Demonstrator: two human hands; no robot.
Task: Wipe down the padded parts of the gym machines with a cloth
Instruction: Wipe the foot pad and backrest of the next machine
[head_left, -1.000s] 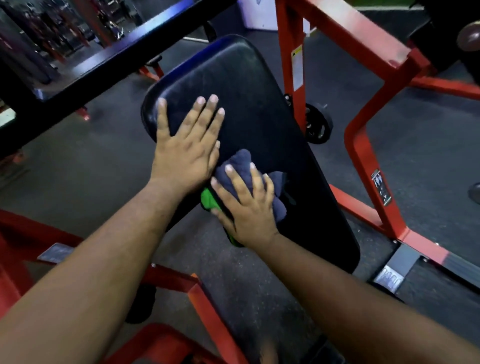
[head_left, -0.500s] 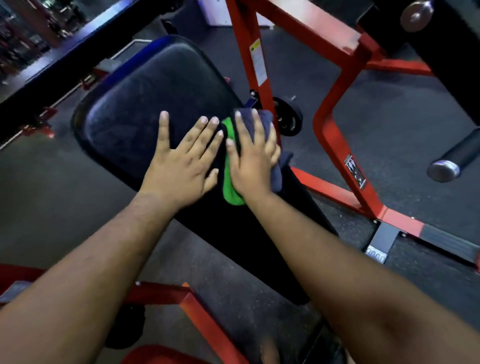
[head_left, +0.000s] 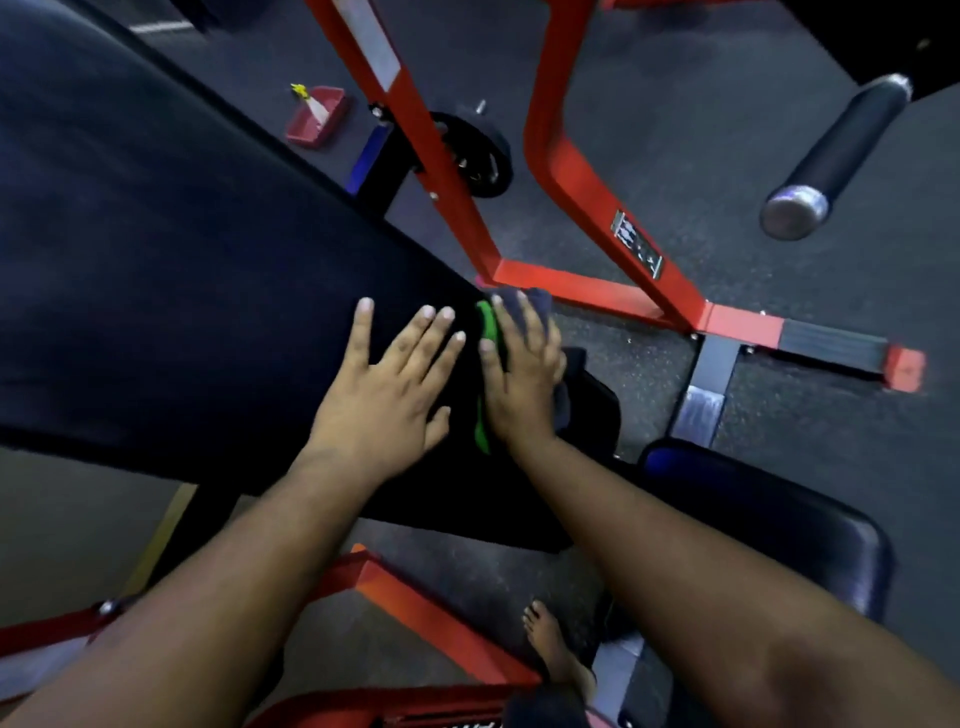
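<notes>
A long black padded bench back (head_left: 171, 291) slants across the view from upper left to lower centre. My left hand (head_left: 384, 395) lies flat on it, fingers spread, holding nothing. Just to its right, my right hand (head_left: 519, 374) presses a dark blue and green cloth (head_left: 485, 332) against the pad's right edge, with part of the cloth hanging over the side. A second black pad, the seat (head_left: 779, 525), sits below my right forearm.
The red steel frame (head_left: 587, 208) stands right of the pad with a black weight plate (head_left: 475, 156) on it. A black roller bar (head_left: 831, 156) juts in at upper right. A red tray (head_left: 317, 117) lies on the floor. A bare foot (head_left: 550, 644) stands below.
The view has moved closer and down along the pad. My right hand with the cloth has slid to the pad's right edge, and my left hand has followed beside it.
</notes>
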